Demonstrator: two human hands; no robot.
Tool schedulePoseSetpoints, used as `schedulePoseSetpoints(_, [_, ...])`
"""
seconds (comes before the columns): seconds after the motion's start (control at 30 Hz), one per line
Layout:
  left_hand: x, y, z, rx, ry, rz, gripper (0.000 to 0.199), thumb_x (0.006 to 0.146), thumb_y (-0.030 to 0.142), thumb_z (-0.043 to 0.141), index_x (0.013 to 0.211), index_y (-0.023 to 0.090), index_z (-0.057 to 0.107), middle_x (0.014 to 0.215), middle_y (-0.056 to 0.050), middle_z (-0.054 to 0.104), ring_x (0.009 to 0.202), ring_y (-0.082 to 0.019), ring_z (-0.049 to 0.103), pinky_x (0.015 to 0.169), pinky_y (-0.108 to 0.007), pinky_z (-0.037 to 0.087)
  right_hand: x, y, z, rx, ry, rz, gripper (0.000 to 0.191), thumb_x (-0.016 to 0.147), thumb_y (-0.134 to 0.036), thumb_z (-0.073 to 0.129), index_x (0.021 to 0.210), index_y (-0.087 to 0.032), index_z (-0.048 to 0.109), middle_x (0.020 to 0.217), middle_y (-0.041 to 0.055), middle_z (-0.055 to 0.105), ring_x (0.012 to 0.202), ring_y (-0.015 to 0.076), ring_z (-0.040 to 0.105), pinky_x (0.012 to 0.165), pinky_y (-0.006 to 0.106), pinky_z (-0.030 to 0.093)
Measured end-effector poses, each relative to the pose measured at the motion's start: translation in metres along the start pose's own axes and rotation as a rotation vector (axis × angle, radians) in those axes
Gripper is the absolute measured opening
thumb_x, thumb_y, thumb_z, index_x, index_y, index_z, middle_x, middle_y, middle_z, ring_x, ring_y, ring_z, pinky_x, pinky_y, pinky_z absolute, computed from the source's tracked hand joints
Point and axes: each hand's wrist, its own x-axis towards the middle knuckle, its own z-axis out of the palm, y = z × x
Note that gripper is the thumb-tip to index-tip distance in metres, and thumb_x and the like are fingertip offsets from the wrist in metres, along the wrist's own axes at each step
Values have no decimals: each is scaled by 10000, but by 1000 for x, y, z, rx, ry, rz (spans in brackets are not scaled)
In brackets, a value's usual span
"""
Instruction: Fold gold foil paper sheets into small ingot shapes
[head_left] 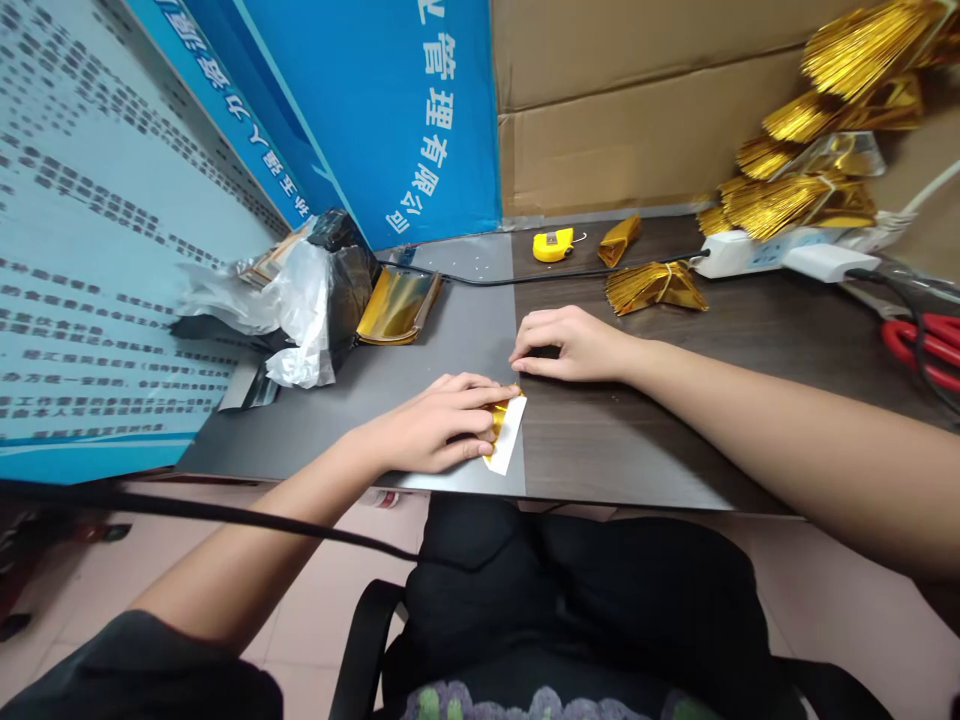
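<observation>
While your left hand (431,425) is lying across the gold-and-white paper (509,436), fingers apart, even pressure is best keeping the paper flat on the worktop (622,440), near its front edge. Your right hand (574,345) is curling just beyond, its fingertips close; whether they are meeting cannot be told. Behind, a blue panel (375,110) and brown cardboard (637,150) are enclosing the two-toned surface.

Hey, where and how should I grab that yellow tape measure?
I'd pinch the rounded body of the yellow tape measure from above with the right hand, which is nearer. Its metal hook sticks out to the right, so keep off that end. The black cable runs along its near side.
</observation>
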Motion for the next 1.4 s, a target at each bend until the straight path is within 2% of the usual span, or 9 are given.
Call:
schedulePoseSetpoints(0.17, [23,-23,-7,-44,-49,-22,356,991,498,485,887,223,685,1561,-52,493,1383,-308,414,1113,-550,394,-3,-18,-21,35,-218,-5,247,966,-389,637,981,-181,769,958,71,722,904,182,674,840,310,503])
schedulePoseSetpoints(0.3, [45,-42,-10,-83,-31,21,335,986,512,494,945,251,699,1374,-58,626,1350,-284,416,1146,-518,350,-13,-26,-13,12,-235,-41,287,936,-417,696,1086,-183,765,1115,107,705,1068,226,630,938,357,499])
schedulePoseSetpoints(0.43, [55,-53,-9,-92,-14,72,332,991,498,491,944,257,715,1353,-62,640,1326,-272,435,1145,-498,355,-19,-28,2,22,-187,-87,293,929,-425,707,1083,-181,755,1092,106,702,1079,227,619,964,370,501])
schedulePoseSetpoints(0.57, [49,-49,-7,-64,8,111,308,999,459,490,977,276,736,1500,-38,549,1383,-282,414,1150,-510,360,-19,-44,6,-96,-224,-96,393,917,-504,695,1118,-169,738,1117,116,706,1097,260,617,955,409,505])
schedulePoseSetpoints(0.7, [37,-30,-2,-27,3,181,277,1003,417,495,1021,306,748,1519,-26,530,1329,-272,469,1084,-488,432,-20,-75,11,-284,-287,-145,519,910,-663,609,961,-166,748,961,103,703,915,267,611,778,415,502])
schedulePoseSetpoints(0.77, [33,-20,1,-38,-11,182,264,999,396,504,1069,323,748,1527,-26,520,1360,-285,445,1104,-504,438,-21,-89,16,-334,-280,-155,448,951,-602,592,843,-189,726,858,74,682,791,224,570,718,390,483])
schedulePoseSetpoints(0.87, [30,-9,6,-88,23,128,296,998,384,490,966,284,767,1504,-41,541,1352,-320,448,1075,-536,465,-23,-104,23,-374,-223,-146,371,987,-381,585,667,-210,658,714,47,622,702,198,517,627,372,451])
schedulePoseSetpoints(1.07, [28,2,8,-146,-15,160,285,986,370,493,965,322,774,1507,-5,545,1321,-304,498,1022,-509,488,-27,-116,26,-289,-191,-129,378,948,-132,535,584,-221,585,636,24,563,648,179,482,572,374,428])
schedulePoseSetpoints(1.4, [31,-2,3,-212,-45,96,262,968,415,530,902,315,764,1462,20,594,1331,-296,501,1081,-510,447,-24,-104,24,-322,-215,-205,389,1006,-171,506,634,-230,602,684,22,600,670,180,500,629,357,435])
